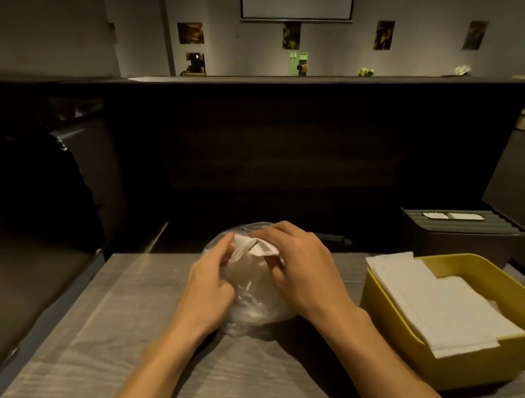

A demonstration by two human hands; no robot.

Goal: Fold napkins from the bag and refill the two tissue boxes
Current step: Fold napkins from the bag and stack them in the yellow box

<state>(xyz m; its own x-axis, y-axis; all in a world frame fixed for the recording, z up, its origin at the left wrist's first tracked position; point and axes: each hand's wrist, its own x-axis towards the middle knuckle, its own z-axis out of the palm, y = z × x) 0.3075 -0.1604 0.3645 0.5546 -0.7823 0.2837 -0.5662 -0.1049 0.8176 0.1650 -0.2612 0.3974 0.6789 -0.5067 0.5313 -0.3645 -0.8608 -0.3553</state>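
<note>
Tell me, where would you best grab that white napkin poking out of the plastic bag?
Probably by its free white corner at the far, open end of the clear plastic bag, pinched from above. That corner already sticks out between the left hand and right hand; the rest lies wrapped in plastic.

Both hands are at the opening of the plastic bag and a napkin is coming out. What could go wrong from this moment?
The thin napkin could tear, since the left hand and right hand both pinch near the plastic bag mouth. The light bag might also slide on the table. Napkins in the yellow box overhang its far rim and could slip out.
</note>
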